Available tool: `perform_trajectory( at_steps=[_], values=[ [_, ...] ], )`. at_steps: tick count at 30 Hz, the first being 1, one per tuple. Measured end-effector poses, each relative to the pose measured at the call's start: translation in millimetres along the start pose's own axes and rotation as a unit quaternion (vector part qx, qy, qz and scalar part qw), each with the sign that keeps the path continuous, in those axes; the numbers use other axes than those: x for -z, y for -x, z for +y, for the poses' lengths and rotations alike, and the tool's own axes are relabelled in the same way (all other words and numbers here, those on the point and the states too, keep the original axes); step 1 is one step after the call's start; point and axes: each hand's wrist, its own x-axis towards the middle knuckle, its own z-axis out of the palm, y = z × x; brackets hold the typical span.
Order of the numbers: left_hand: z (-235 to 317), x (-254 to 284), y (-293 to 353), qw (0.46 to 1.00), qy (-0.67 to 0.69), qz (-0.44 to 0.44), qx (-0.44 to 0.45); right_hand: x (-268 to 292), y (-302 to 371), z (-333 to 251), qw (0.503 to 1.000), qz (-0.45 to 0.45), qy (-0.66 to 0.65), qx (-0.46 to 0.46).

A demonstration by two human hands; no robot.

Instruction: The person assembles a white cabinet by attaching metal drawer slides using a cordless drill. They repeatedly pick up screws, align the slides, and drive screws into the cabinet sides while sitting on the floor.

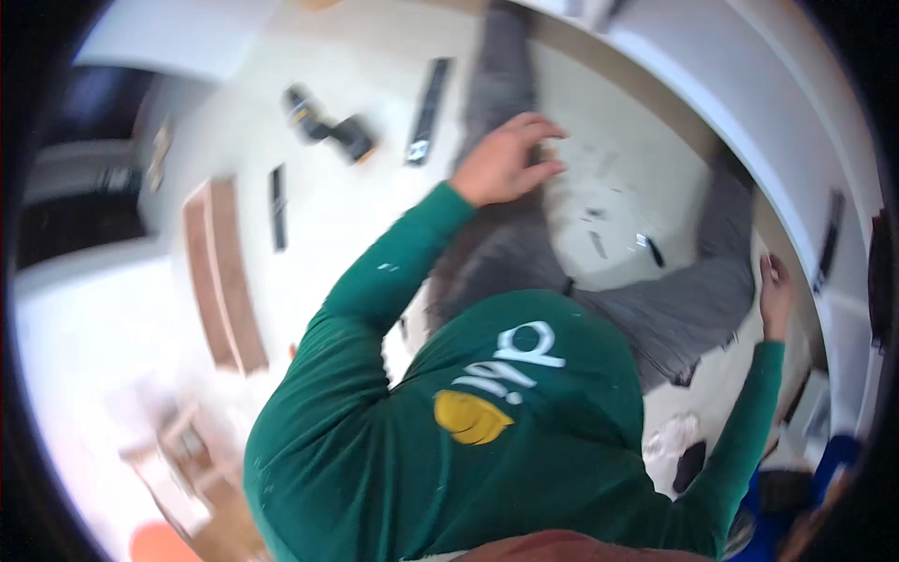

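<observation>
I sit on the floor with my grey-trousered legs (pixel 684 309) spread. My left hand (pixel 506 164) is raised over my left leg, thumb and fingers curved but apart, with nothing clearly visible between them. On the right, my right hand (pixel 775 295) is beside the lower part of a large white panel (pixel 712 80), past my bent right knee. Its fingers are drawn together, and whatever they may hold is too small to make out. Between my legs lie a small dark elongated object (pixel 650 250) and several tiny loose pieces (pixel 596 244).
A black cordless drill (pixel 328 126) with yellow accents lies on the pale floor at the far left. Near it are a long black strip (pixel 430 110) and a shorter black strip (pixel 278 208). Farther left is a long brown board piece (pixel 223 272). Another dark strip (pixel 829 239) sits against the white panel.
</observation>
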Motion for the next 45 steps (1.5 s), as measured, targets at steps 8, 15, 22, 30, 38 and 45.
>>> perform_trajectory(
  at_steps=[8, 15, 22, 30, 38, 45],
  values=[
    [-24.1, 85.2, 130.1, 0.959, -0.072, 0.229, 0.151, -25.8, -35.1, -87.7, 0.957, -0.227, 0.174, 0.047],
    [-118.1, 203.9, 338.8, 0.745, -0.297, 0.498, 0.329, -28.5, -111.8, -51.1, 0.981, -0.157, 0.113, -0.016],
    [-131.3, 178.3, 416.1, 0.714, -0.272, 0.494, 0.415, -41.2, -97.4, -102.7, 0.958, -0.198, 0.204, -0.044],
    [-57.8, 87.3, 178.2, 0.939, 0.017, 0.280, 0.199, -27.2, 31.1, -218.2, 0.990, 0.039, -0.056, 0.126],
    [33.4, -42.6, -62.7, 0.986, 0.106, -0.062, -0.115, -56.6, 195.7, -158.0, 0.885, 0.338, -0.223, 0.230],
    [41.9, -144.6, -111.9, 0.947, 0.045, -0.260, -0.185, -53.4, 275.7, -85.1, 0.855, 0.425, -0.278, 0.106]
  ],
)
